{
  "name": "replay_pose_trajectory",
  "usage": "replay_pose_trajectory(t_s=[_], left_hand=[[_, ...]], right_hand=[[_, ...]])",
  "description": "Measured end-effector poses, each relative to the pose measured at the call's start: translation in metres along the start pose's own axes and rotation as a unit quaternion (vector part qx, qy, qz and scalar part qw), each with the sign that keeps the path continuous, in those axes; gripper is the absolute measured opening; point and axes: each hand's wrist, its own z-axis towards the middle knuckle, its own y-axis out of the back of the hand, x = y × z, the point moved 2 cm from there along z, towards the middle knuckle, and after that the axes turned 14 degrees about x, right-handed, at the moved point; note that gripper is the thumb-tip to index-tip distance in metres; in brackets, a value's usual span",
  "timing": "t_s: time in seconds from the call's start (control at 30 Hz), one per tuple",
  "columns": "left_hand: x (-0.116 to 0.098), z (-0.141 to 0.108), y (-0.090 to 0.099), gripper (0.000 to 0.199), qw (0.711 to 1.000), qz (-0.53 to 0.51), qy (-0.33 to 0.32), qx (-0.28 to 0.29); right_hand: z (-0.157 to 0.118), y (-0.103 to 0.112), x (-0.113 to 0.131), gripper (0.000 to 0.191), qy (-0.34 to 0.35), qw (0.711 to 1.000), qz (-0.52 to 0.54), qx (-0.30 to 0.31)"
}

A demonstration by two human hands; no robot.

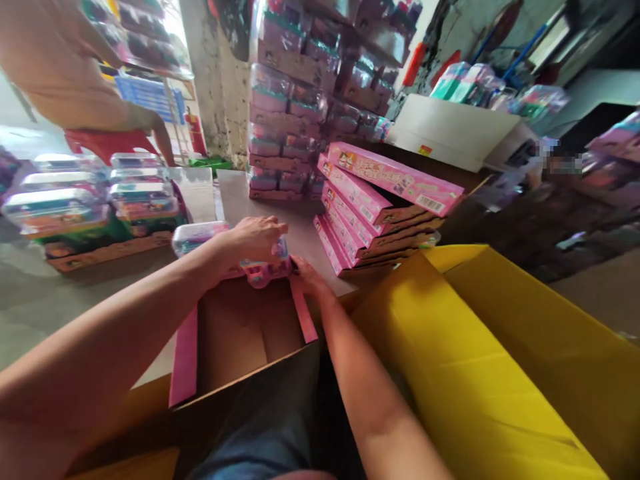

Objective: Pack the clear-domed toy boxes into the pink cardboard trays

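A shallow pink cardboard tray (235, 333) lies open in front of my body, its near part bare brown board. At its far right end my left hand (263, 239) is closed from above over a small clear plastic pack (267, 270) with pink and purple contents. Another clear-lidded pack (197, 235) sits beside it at the far left, partly behind my left forearm. My right hand (310, 280) is at the tray's far right corner, fingers bent around the side wall near the pack; its fingertips are partly hidden.
Flattish pink trays (360, 207) are stacked at the right, near a large yellow carton (450, 360). Filled trays of clear-lidded packs (110, 200) stand at the left, with a tall wrapped stack (290, 100) behind. A white box (450, 133) is back right. Another person (65, 73) sits at the far left.
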Motion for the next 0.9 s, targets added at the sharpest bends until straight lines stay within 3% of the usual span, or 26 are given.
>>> replay_pose_trajectory(t_s=[0.13, 0.27, 0.47, 0.53, 0.6, 0.7, 0.8, 0.9], left_hand=[[0.012, -0.009, -0.004, 0.073, 0.998, 0.032, 0.046, 0.024], [0.015, -0.001, -0.006, 0.079, 0.994, 0.011, 0.095, 0.047], [0.002, 0.023, -0.010, 0.071, 0.986, -0.010, 0.167, 0.012], [0.003, 0.030, -0.012, 0.068, 0.991, -0.002, 0.133, -0.003], [0.008, 0.035, -0.013, 0.069, 0.998, 0.003, 0.056, -0.004], [0.024, 0.036, -0.010, 0.089, 0.999, -0.026, -0.021, 0.017], [0.045, 0.020, -0.004, 0.110, 0.997, -0.072, -0.011, 0.009], [0.068, -0.014, -0.007, 0.117, 0.997, -0.069, 0.033, -0.009]], right_hand=[[0.012, -0.009, 0.013, 0.041, -0.059, 0.997, -0.023, 0.033], [0.015, -0.015, 0.022, 0.050, -0.095, 0.994, -0.037, 0.048], [0.008, -0.017, 0.027, 0.057, -0.096, 0.992, -0.049, 0.061], [0.007, -0.018, 0.028, 0.057, -0.093, 0.993, -0.054, 0.057], [0.005, -0.017, 0.029, 0.056, -0.099, 0.993, -0.054, 0.037], [-0.001, -0.011, 0.033, 0.049, -0.123, 0.991, -0.044, -0.032], [-0.014, -0.001, 0.046, 0.032, -0.095, 0.987, -0.065, -0.116], [-0.025, 0.002, 0.068, 0.025, 0.032, 0.986, -0.117, -0.114]])
